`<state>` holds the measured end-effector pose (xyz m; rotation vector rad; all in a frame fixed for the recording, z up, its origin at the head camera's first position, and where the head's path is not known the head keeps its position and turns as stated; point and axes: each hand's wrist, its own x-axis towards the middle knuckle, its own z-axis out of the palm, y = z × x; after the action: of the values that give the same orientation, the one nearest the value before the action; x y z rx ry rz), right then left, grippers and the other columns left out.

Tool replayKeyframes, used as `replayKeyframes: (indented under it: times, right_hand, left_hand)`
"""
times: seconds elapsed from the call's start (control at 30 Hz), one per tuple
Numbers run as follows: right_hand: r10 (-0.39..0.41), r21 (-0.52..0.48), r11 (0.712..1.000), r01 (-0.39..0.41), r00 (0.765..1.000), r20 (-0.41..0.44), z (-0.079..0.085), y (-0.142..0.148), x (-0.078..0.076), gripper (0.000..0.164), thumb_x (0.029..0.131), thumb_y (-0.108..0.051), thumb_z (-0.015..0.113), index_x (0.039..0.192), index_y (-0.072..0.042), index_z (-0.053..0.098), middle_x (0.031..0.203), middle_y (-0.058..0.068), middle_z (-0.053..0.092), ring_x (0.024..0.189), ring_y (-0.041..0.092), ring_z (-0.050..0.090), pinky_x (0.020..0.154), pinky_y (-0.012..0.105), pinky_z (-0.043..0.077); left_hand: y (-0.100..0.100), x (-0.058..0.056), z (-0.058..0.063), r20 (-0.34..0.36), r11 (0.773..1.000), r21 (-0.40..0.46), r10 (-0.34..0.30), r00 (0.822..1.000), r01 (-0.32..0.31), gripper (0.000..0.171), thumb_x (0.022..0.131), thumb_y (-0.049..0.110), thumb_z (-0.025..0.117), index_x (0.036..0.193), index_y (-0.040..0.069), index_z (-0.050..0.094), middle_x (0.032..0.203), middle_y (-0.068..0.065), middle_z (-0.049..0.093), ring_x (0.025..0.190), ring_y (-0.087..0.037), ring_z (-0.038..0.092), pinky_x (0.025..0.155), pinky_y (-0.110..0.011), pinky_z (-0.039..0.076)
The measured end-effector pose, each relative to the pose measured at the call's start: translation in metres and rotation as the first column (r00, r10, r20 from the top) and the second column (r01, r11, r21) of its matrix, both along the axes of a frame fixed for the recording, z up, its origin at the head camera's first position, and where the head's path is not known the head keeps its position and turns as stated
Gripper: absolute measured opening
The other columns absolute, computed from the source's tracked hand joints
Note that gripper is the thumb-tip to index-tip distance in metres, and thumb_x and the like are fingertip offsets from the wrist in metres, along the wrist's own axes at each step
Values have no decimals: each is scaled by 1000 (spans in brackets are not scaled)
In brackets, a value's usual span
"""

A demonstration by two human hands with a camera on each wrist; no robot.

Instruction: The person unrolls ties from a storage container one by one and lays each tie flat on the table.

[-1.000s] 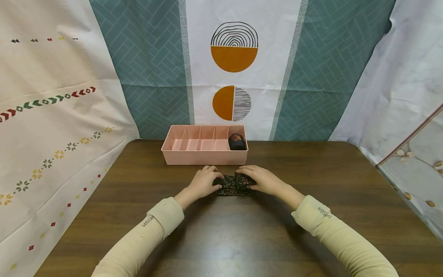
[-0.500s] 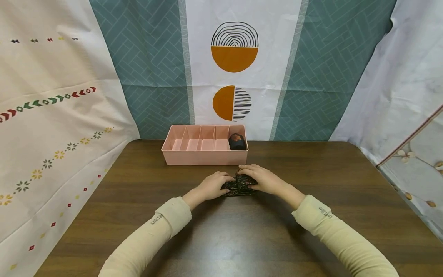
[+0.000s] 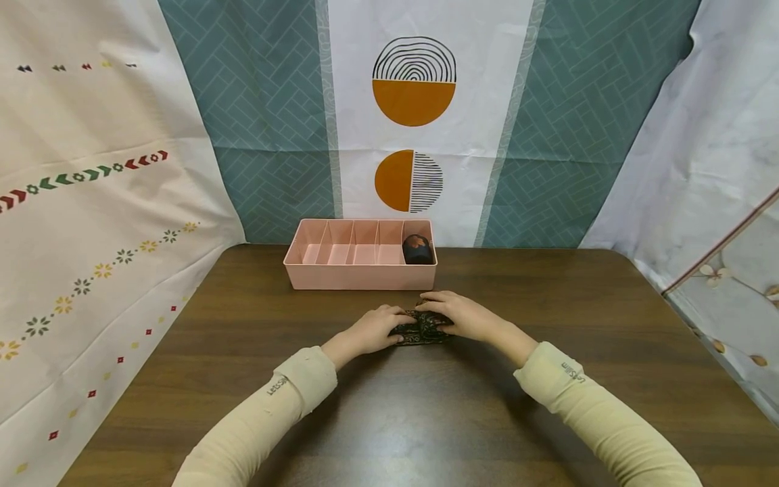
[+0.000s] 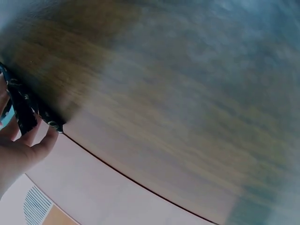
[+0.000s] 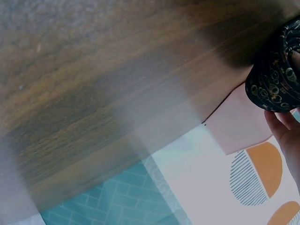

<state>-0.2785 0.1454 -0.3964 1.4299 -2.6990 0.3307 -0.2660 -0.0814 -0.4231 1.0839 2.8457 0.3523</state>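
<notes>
Looks like rolling work, only partly done. On the brown table, in front of the pink box and apart from it: a black cloth with little pale marks, between two hands.

Rolled up fat at the right end, with rings of cloth to see in the right wrist view. Flatter and lower at the left end, so most likely not rolled there yet.

Round the fat end, the right hand, bent and holding on, with thumb on the near side and fingers over the far side. Not wide open, just open enough to fit the roll. On the flat end, the left hand, bent too, with thumb and fingers holding the cloth. In the left wrist view, a loose flap right by the fingers. Too hard to tell how tightly held.

Done, as far as can be seen: one dark bundle with an orange leaf shape, put in the right-end slot of the box. Four more slots to the left of that. Not done: the black cloth, not all rolled and not in the box. Left to do, at a guess: roll up the flat bit and make the roll neat.
</notes>
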Motion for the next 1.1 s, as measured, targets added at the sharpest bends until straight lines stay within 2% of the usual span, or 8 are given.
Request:
replayKeyframes:
  times: [0.17,0.37,0.5,0.67,1.1]
  right_hand:
    - [7,4,1000,-7,1000,-29,0,-1,-1,49,74,-4,78,119,-6,59,135,16,52,123,33,50,99,46,45]
    - [-6,9,1000,6,1000,-26,-1,1,1,49,74,-3,77,120,-2,59,139,15,50,132,35,42,102,46,42]
    - [-14,11,1000,15,1000,-9,0,0,2,51,76,-3,76,123,-4,57,136,16,51,129,34,46,99,45,45]
    - [18,30,999,-17,999,-38,-1,-2,3,52,78,-4,75,127,-5,57,133,18,52,123,32,50,97,44,47]
    - [-28,84,996,36,996,-90,2,-3,7,47,74,-7,78,118,-2,61,136,15,53,127,33,48,103,44,42]
  left_hand:
    - [-1,-1,2,14,1000,-3,-8,1000,8,44,87,20,67,130,16,58,128,-11,56,117,-30,52,93,-46,47]
    - [-1,-4,4,51,1000,5,-20,999,20,46,86,19,68,130,15,57,128,-10,56,117,-30,52,98,-45,45]
    - [-3,-4,3,57,999,7,-34,998,33,47,86,18,68,131,14,57,129,-12,55,118,-30,52,100,-43,43]
    - [-8,-4,3,76,999,8,-40,996,39,47,85,17,69,130,13,57,130,-12,54,120,-31,51,102,-44,41]
    - [-10,-2,7,67,998,-11,-56,996,56,48,84,17,70,130,13,57,127,-11,55,116,-29,52,101,-43,41]
